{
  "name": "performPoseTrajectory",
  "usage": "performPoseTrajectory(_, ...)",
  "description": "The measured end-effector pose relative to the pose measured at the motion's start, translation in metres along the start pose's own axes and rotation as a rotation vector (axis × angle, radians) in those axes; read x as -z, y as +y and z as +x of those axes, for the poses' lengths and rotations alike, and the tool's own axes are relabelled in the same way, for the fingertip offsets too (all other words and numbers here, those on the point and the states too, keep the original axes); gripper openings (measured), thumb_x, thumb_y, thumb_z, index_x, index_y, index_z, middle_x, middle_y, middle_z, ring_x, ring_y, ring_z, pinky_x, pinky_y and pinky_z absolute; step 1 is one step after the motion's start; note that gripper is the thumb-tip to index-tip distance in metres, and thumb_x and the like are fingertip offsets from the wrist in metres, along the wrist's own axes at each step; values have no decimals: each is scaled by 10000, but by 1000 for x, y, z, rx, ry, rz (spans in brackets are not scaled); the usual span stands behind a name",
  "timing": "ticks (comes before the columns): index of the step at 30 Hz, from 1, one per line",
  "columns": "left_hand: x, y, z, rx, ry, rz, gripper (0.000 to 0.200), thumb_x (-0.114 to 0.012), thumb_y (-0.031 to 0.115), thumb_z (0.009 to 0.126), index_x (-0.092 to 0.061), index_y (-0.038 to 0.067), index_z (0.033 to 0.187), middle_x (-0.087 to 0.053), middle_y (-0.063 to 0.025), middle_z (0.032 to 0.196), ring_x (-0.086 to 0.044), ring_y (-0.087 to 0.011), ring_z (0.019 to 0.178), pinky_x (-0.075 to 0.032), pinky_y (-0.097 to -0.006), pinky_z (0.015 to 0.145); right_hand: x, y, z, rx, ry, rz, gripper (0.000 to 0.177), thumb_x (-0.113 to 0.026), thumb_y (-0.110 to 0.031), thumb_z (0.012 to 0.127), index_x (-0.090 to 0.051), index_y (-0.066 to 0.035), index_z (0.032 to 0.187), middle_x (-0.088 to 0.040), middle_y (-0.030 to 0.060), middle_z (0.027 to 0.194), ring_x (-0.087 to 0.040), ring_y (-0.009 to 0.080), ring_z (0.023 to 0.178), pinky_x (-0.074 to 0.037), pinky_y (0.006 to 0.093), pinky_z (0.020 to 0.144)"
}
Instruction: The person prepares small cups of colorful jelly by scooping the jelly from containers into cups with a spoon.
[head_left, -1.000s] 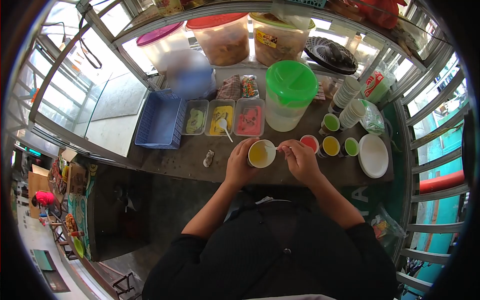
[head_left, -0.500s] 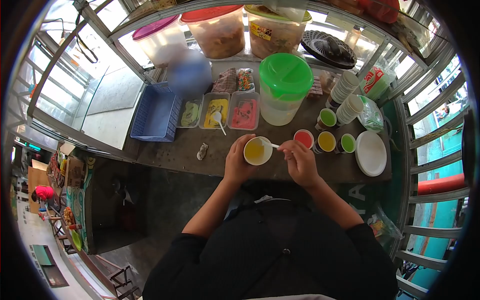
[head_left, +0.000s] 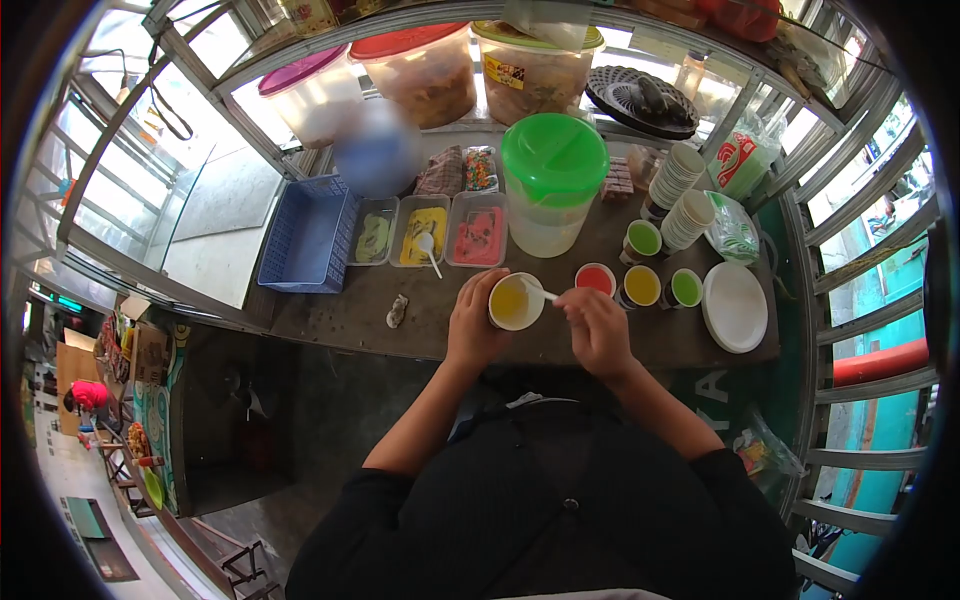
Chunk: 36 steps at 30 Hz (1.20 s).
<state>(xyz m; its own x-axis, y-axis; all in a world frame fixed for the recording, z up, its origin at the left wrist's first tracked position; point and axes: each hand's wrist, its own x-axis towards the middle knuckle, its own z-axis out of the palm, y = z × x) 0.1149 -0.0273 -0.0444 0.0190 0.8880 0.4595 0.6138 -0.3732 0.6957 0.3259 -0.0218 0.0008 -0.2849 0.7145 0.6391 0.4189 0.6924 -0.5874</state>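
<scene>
My left hand (head_left: 478, 322) is wrapped round a white paper cup (head_left: 516, 301) with yellow contents, near the front edge of the table. My right hand (head_left: 597, 328) pinches the handle of a white spoon (head_left: 541, 291), whose other end reaches into that cup. Right of the cup stand a cup with red contents (head_left: 596, 279), one with yellow contents (head_left: 641, 286) and two with green (head_left: 643, 238). Behind my left hand are open tubs of green (head_left: 373, 233), yellow (head_left: 423, 235) and pink (head_left: 479, 233) stuff; a white spoon (head_left: 429, 252) lies in the yellow tub.
A green-lidded pitcher (head_left: 553, 180) stands at the middle back. A blue basket (head_left: 307, 238) is on the left. Stacked paper cups (head_left: 688, 220) and white plates (head_left: 736, 307) are on the right. Large lidded tubs (head_left: 415, 85) line the back. Far left, a person in red (head_left: 89, 395) appears.
The view has shifted slightly, so the table items sit a little further left and lower. Both hands still hold the cup and spoon, with the spoon at a slightly different angle.
</scene>
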Motion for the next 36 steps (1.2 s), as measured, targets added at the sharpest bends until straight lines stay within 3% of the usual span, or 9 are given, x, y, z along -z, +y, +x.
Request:
performPoseTrajectory(3, 1, 4, 2, -47, 5, -2, 663, -807, 52, 669, -564, 105, 1283, -635, -116, 1282, -576, -357, 1240, -469, -452, 1040, 8, -12, 6, 108, -136, -101, 64, -585, -33, 963, -648, -32, 955, -677, 96, 892, -640, 316, 754, -504, 383, 691)
performPoseTrajectory(9, 5, 7, 8, -68, 28, 27, 666, -833, 91, 671, -560, 100, 1279, -633, -111, 1278, -575, -351, 1241, -464, -452, 1042, -17, 3, -10, -519, -22, 482, 171, -519, -133, 1061, -634, -21, 1003, -675, 70, 899, -637, 160, 732, -498, 312, 682)
performPoseTrajectory(12, 6, 6, 11, -76, 37, 35, 679, -845, 108, 667, -557, 101, 1282, -631, -109, 1282, -572, -348, 1245, -465, -453, 1041, -22, 6, -11, -702, 68, 708, 249, -467, -173, 1096, -627, 1, 1017, -666, 69, 907, -618, 106, 749, -490, 278, 679)
performPoseTrajectory(15, 5, 4, 9, -21, 42, 25, 699, -851, 115, 662, -554, 103, 1295, -630, -107, 1283, -572, -347, 1243, -466, -457, 1039, -18, 17, -7, -710, 167, 789, 299, -427, -249, 1112, -616, -24, 1058, -658, 57, 913, -603, 107, 754, -445, 236, 673)
performPoseTrajectory(18, 5, 0, 7, 42, 31, -1, 714, -854, 120, 660, -552, 104, 1306, -629, -107, 1283, -572, -352, 1238, -465, -459, 1039, -10, 12, 0, -433, 154, 558, 222, -476, -139, 1081, -634, -3, 1003, -665, 80, 903, -623, 150, 726, -486, 278, 717)
performPoseTrajectory(24, 11, 1, 11, -51, 32, -6, 719, -857, 132, 664, -552, 103, 1314, -624, -117, 1284, -571, -364, 1228, -467, -460, 1035, 0, 2, 13, 122, -59, -56, 123, -544, -93, 1023, -642, -21, 1001, -671, 112, 914, -650, 218, 749, -498, 295, 739)
performPoseTrajectory(30, 17, 4, 16, -71, 38, 22, 724, -862, 147, 663, -551, 98, 1315, -616, -119, 1284, -577, -362, 1219, -474, -457, 1022, -24, 0, -3, -470, -6, 559, 235, -480, -166, 1085, -629, -3, 1005, -670, 69, 909, -634, 140, 768, -493, 280, 733)
performPoseTrajectory(33, 20, 4, 16, -57, 20, 16, 724, -861, 147, 664, -550, 100, 1317, -613, -119, 1283, -580, -362, 1214, -477, -456, 1017, -25, -1, -4, -600, 29, 675, 291, -441, -201, 1107, -625, 1, 1007, -665, 51, 916, -613, 110, 766, -487, 265, 727)
performPoseTrajectory(36, 21, 3, 15, -37, 10, 5, 733, -859, 145, 666, -544, 106, 1326, -612, -119, 1283, -578, -364, 1215, -479, -456, 1014, -18, -2, 3, -517, 99, 608, 235, -482, -176, 1090, -624, -4, 1016, -658, 61, 894, -613, 115, 768, -474, 249, 731)
